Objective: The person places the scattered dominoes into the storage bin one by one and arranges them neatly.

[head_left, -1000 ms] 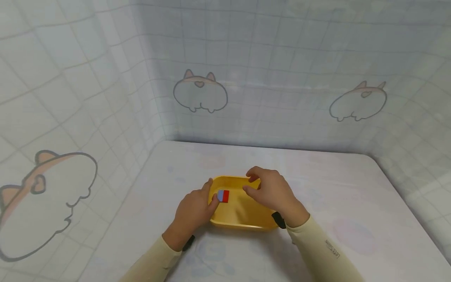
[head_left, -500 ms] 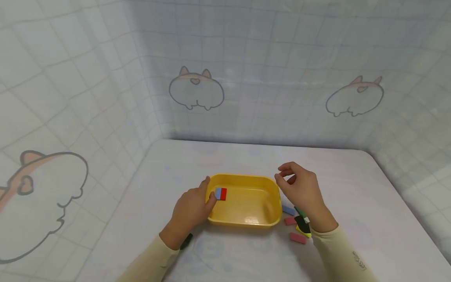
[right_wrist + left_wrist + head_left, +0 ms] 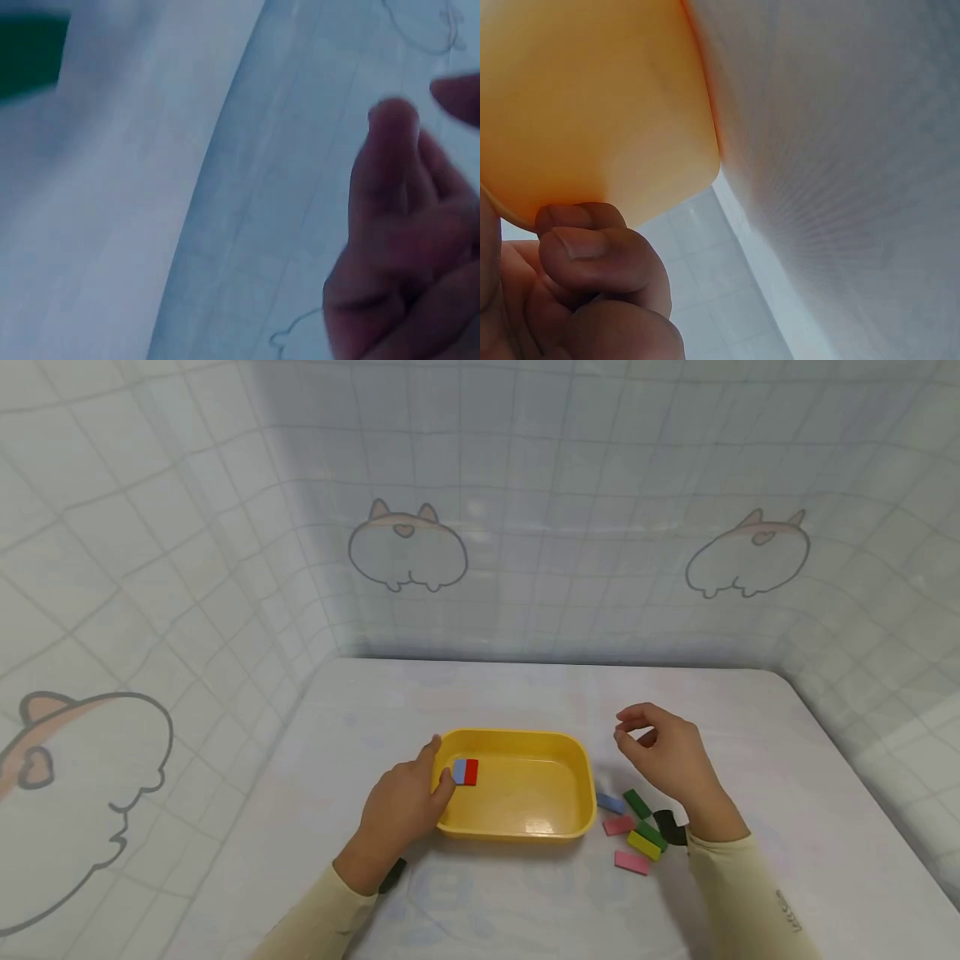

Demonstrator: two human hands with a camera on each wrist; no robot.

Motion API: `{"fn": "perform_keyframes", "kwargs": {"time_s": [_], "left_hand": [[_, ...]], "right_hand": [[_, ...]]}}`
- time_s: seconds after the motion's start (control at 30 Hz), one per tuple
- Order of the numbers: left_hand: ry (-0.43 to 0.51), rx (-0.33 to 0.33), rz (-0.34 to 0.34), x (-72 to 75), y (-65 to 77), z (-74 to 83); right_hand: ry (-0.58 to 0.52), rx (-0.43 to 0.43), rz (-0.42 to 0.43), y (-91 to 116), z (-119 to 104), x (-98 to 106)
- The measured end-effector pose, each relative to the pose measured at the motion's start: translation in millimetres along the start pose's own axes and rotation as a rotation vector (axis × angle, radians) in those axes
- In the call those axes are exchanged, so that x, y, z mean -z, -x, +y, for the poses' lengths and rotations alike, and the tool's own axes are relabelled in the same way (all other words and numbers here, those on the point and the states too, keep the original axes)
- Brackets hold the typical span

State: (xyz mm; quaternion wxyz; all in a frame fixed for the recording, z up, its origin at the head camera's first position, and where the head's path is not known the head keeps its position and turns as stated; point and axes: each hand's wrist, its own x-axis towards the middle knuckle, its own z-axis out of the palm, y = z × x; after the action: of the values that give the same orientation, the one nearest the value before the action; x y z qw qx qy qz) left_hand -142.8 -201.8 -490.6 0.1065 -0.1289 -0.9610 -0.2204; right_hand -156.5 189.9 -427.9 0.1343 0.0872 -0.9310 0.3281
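A shallow yellow plastic tray (image 3: 517,827) is in the middle of the head view. My left hand (image 3: 401,806) grips its left end, thumb over the rim; in the left wrist view the curled fingers (image 3: 604,259) press against the tray's outer wall. Inside, beside the thumb, a light-blue block (image 3: 460,772) and a red block (image 3: 472,772) lie side by side. My right hand (image 3: 663,760) hovers right of the tray, fingers loosely bent. In the right wrist view a gap shows between thumb and fingertips, with nothing held.
Right of the tray several small flat blocks lie loose, among them a blue block (image 3: 611,802), a dark-green block (image 3: 637,803), a yellow block (image 3: 644,846) and a pink block (image 3: 632,862). Behind the white table (image 3: 495,693) hangs a grid-patterned curtain (image 3: 585,568).
My right hand has moved right, from over the tray to beyond its right side, bringing the loose blocks into sight. The left hand keeps its grip on the tray.
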Motion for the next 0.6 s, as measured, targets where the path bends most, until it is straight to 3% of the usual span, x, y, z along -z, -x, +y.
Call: {"fn": "perform_keyframes", "kwargs": {"time_s": [0.23, 0.43, 0.6], "left_hand": [[0.005, 0.008, -0.011, 2.0, 0.0, -0.2], [0.008, 0.026, -0.026, 1.6, -1.5, 0.6], [0.006, 0.038, -0.037, 1.1, -1.2, 1.5]], "right_hand": [[-0.012, 0.049, -0.183, -4.6, 21.2, 10.7], [-0.059, -0.007, -0.391, -4.6, 37.5, 18.4], [-0.112, -0.060, -0.495, -3.6, 52.5, 19.0]]}}
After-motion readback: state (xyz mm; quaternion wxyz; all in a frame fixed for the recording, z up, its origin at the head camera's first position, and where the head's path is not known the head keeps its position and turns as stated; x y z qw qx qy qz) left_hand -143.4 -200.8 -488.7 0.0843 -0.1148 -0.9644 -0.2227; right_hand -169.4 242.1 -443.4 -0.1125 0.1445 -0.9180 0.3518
